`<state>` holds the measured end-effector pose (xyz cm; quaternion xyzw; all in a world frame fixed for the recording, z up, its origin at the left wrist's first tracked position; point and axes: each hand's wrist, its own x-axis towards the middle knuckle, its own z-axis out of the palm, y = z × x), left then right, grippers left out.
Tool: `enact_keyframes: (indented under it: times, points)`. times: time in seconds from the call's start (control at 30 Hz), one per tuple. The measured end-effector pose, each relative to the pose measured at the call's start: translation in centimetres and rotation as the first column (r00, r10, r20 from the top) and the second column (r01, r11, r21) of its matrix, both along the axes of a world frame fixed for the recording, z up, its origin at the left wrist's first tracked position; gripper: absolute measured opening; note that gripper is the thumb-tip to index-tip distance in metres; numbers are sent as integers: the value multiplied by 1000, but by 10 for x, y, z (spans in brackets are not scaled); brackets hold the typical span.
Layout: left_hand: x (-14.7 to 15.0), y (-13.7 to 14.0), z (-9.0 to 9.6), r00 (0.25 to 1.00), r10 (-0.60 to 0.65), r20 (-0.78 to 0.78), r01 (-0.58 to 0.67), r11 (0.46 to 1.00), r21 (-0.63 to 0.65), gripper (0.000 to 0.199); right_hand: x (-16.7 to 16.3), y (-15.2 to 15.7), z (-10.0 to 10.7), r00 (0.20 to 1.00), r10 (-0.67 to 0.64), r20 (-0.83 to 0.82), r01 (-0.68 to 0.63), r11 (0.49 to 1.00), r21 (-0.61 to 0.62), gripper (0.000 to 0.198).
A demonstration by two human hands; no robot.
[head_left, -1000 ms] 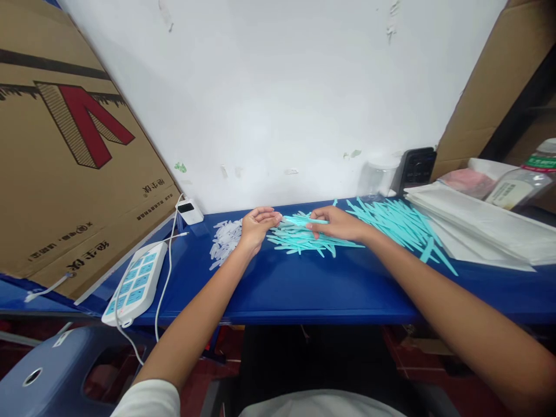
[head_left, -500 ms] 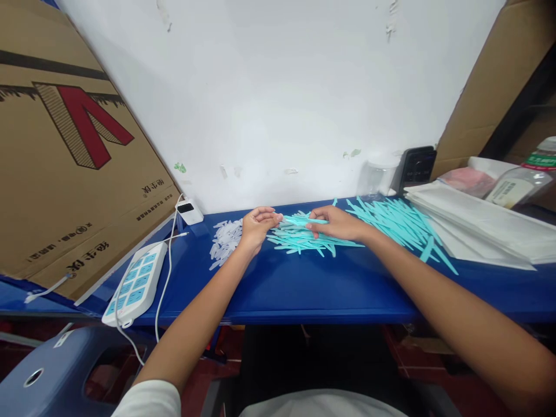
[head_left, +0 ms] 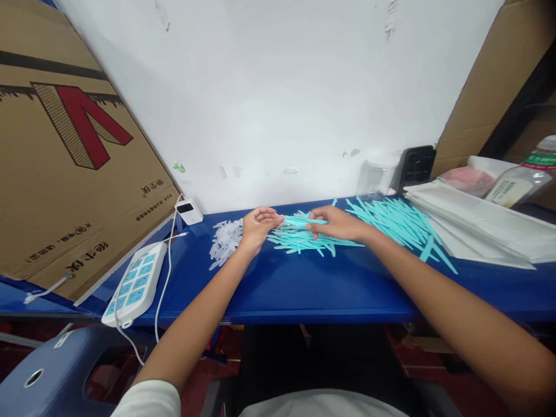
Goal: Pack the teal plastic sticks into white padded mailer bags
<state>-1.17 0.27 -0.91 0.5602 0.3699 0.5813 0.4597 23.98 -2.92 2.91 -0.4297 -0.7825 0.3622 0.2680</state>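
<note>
My right hand (head_left: 328, 223) pinches a slim turquoise plastic stick (head_left: 319, 221), holding it nearly level with its far end pointing left. My left hand (head_left: 260, 225) is closed in a pinch at that left end, on a small translucent plastic piece (head_left: 280, 219) that is partly hidden by the fingers. Below both hands lies a pile of similar turquoise sticks (head_left: 299, 240). Just left of my left hand is a heap of small translucent pieces (head_left: 223, 243). A larger spread of turquoise sticks (head_left: 391, 220) lies beyond my right wrist.
A white power strip (head_left: 136, 284) with cables and a small white device (head_left: 190, 212) are on the blue table (head_left: 313, 295) at left, beside a big cardboard box (head_left: 78, 150). White sheets or bags (head_left: 482, 220), a clear jar (head_left: 380, 176) and a bottle (head_left: 521, 179) stand at right.
Almost nothing differs. Both hands stay at the stick's left end and middle, with only a very slight shift of my left fingertips.
</note>
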Motion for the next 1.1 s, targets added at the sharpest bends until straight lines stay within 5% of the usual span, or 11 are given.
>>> enact_keyframes:
  times: [0.23,0.53,0.73,0.8,0.9,0.97,1.1]
  points:
    - [3,-5,3,972,122,-200,-89,983,163,39,-4,6,-12,999,9,-46,-5,996,90,47]
    - [8,-11,2,975,144,-170,-113,978,177,36,-11,9,-22,989,-122,-86,133,980,146,37]
    - [11,-9,1,963,147,-227,-87,963,255,36,-8,15,-25,972,-199,-127,210,975,75,36]
    - [10,-7,0,940,199,-278,-109,945,307,34,-6,21,-26,958,-242,-153,253,966,58,33]
    - [3,-2,-1,889,238,-392,-93,931,353,26,3,31,-30,932,-322,-168,353,912,207,33]
    - [-3,2,-2,824,285,-489,-82,915,395,20,13,38,-32,919,-354,-176,392,871,296,37]
    - [-13,7,1,669,427,-608,-100,862,496,21,34,49,-31,882,-410,-233,465,840,280,44]
